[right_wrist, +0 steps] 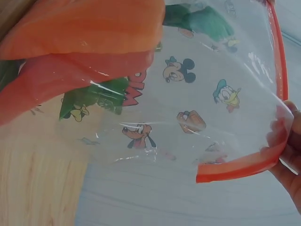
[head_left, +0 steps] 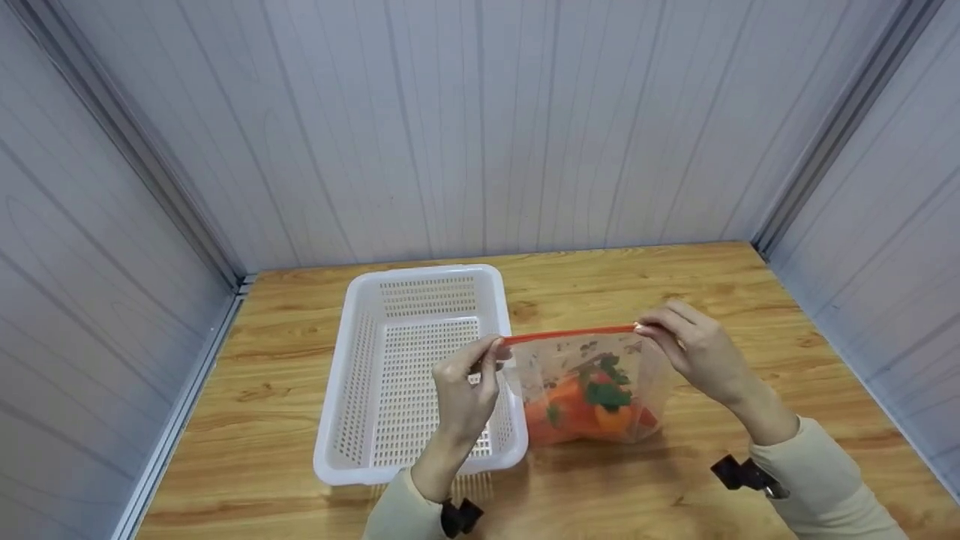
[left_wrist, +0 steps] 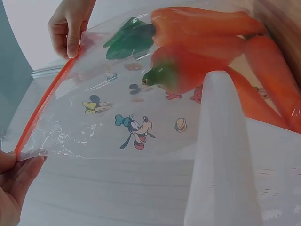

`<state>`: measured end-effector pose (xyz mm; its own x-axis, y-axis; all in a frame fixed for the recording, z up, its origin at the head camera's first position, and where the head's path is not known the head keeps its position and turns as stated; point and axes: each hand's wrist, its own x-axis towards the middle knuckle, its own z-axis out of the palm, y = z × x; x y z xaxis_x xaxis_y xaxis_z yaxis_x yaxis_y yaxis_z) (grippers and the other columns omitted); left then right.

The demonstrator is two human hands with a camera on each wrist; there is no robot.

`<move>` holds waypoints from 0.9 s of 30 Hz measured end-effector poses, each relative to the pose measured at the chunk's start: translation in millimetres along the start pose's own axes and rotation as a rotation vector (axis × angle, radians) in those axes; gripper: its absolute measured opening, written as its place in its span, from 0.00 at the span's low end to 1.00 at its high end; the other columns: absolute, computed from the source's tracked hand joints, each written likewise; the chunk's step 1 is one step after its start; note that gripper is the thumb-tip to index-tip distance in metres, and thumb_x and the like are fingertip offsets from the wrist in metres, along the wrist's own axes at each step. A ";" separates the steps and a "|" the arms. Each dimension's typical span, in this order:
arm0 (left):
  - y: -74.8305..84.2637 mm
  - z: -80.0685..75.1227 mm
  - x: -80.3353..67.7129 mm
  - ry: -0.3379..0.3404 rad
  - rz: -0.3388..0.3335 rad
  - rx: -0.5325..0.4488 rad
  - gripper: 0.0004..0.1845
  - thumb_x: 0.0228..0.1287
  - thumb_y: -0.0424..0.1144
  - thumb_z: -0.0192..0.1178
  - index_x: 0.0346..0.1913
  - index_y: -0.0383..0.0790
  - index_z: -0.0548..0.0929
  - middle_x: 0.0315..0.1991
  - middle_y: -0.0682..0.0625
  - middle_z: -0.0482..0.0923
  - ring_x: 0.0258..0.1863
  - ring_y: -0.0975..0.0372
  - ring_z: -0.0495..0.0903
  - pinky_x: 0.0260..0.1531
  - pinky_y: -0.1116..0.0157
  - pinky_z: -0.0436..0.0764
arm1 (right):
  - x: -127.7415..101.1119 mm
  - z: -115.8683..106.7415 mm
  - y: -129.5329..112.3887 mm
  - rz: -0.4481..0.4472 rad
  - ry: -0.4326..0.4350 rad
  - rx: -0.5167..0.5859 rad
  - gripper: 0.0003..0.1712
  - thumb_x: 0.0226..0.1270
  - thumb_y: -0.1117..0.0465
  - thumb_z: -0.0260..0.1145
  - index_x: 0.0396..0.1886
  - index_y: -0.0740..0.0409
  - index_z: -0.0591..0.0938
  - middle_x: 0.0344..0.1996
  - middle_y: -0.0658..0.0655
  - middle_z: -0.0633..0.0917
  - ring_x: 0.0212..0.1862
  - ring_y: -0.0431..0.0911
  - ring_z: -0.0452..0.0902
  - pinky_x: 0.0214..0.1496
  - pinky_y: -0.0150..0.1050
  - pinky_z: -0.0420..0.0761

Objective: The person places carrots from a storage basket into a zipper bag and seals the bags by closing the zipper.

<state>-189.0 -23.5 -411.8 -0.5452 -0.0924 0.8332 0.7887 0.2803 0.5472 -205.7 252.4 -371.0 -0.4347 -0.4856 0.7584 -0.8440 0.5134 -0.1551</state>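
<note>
- Landmark: white perforated plastic basket (head_left: 390,296) on the wooden counter (head_left: 750,300), nothing visible inside it.
- Item in hand: clear zip-top bag (head_left: 581,360) with an orange-red seal strip (head_left: 570,334) and cartoon prints, held upright just right of the basket, its bottom resting on or just above the counter; which, I cannot tell.
- Contents: orange carrots (left_wrist: 270,70), at least one red pepper with a green stem (left_wrist: 181,73), and some green leafy matter (left_wrist: 129,40), all settled in the bottom of the bag.
- Left hand (head_left: 465,394): over the basket's right wall, thumb and fingers pinching the left end of the seal strip. The left wrist view shows the fingertips (left_wrist: 19,167) clamped on the corner.
- Right hand (head_left: 694,349): well right of the basket, fingers pinching the right end of the strip. The right wrist view shows the strip corner against the fingers (right_wrist: 287,141).
- Strip is stretched taut and straight between the two grips. Whether the seal is pressed fully shut along its length cannot be read from these views.
- Judgement on step: bag is loaded, and work is at the seal, either closing it or about to part it.
- Judgement on next move: run a pinch along the strip from one end to the other while the opposite grip holds tension. The weight of the vegetables will tug the bag downward, so keep the bottom supported.
</note>
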 end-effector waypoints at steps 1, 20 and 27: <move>0.1 -0.4 -0.2 0.002 -0.007 -0.005 0.05 0.53 0.21 0.56 0.30 0.28 0.82 0.21 0.45 0.80 0.18 0.61 0.79 0.19 0.75 0.77 | -0.5 -0.7 1.1 0.014 -0.007 0.028 0.05 0.56 0.69 0.62 0.33 0.62 0.80 0.28 0.53 0.78 0.26 0.39 0.70 0.28 0.25 0.69; -3.7 -4.5 -4.0 0.017 -0.075 -0.033 0.05 0.53 0.19 0.55 0.31 0.26 0.81 0.22 0.43 0.80 0.17 0.60 0.79 0.18 0.73 0.77 | -23.0 -15.6 5.2 0.541 0.009 0.285 0.11 0.56 0.80 0.54 0.36 0.72 0.79 0.31 0.57 0.81 0.35 0.36 0.75 0.36 0.24 0.74; -4.2 -5.2 -4.4 0.019 -0.088 -0.038 0.06 0.54 0.20 0.55 0.32 0.26 0.81 0.22 0.43 0.81 0.19 0.60 0.80 0.18 0.73 0.77 | -44.8 -4.2 26.8 0.586 -0.006 0.373 0.15 0.51 0.81 0.60 0.40 0.68 0.78 0.35 0.54 0.81 0.39 0.38 0.76 0.39 0.27 0.75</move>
<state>-188.4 -29.2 -417.3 -0.6078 -0.1332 0.7829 0.7484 0.2335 0.6208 -207.5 290.9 -406.5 -0.8525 -0.2070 0.4801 -0.5209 0.4155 -0.7457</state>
